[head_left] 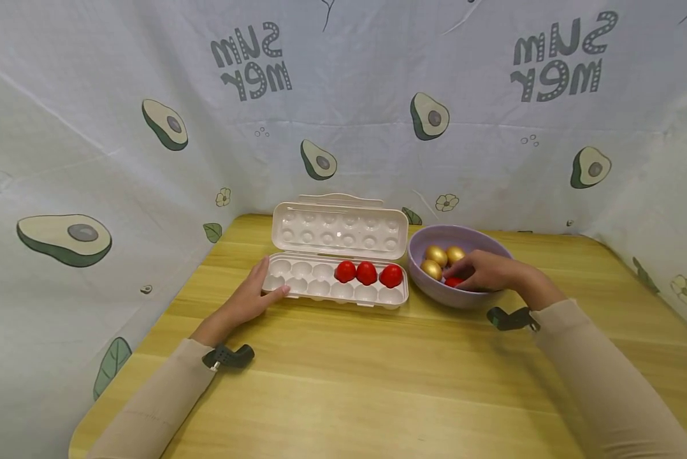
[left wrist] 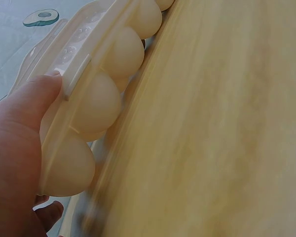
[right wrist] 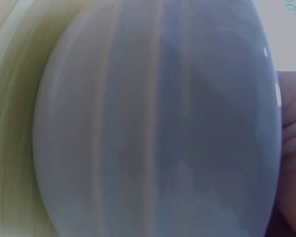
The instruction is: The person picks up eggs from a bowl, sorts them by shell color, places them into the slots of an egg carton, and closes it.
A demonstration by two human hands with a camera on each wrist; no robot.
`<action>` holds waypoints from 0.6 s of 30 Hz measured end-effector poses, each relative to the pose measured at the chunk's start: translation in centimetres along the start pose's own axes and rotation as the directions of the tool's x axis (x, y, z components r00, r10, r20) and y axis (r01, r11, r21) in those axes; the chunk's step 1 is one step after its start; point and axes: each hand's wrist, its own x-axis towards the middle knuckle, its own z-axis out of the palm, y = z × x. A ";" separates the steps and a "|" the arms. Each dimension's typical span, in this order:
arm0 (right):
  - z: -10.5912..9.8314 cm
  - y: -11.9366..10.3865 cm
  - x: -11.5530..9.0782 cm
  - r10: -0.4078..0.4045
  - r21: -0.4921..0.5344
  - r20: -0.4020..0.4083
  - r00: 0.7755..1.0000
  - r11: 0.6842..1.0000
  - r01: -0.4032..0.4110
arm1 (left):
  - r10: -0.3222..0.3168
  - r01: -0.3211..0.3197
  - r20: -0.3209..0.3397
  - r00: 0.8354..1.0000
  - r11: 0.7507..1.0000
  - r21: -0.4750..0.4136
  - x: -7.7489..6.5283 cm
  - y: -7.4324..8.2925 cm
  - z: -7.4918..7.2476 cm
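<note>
On the table stands an open white plastic egg tray (head_left: 297,285), its lid (head_left: 340,245) tilted up at the back. Three red eggs (head_left: 367,273) sit in the right part of its back row. My left hand (head_left: 248,298) grips the tray's left end, the thumb (left wrist: 42,91) over its front rim in the left wrist view. To the right is a lilac bowl (head_left: 435,292) with several gold eggs (head_left: 436,255). Reaching inside over its rim, my right hand (head_left: 484,271) pinches a red egg (head_left: 454,281), partly hidden by the fingers. The bowl's outer wall (right wrist: 138,123) fills the right wrist view.
A wooden table (head_left: 332,376) carries the tray and bowl near its back edge. Behind and at both sides hangs a pale cloth (head_left: 366,140) printed with avocados and lettering. Dark camera mounts (head_left: 229,357) are strapped to both wrists.
</note>
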 end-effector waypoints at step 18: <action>0.2 0.5 0.1 -0.045 0.041 -0.030 0.999 0.998 0.046 | 0.005 -0.005 -0.004 1.000 1.000 -0.002 0.1 0.0 0.0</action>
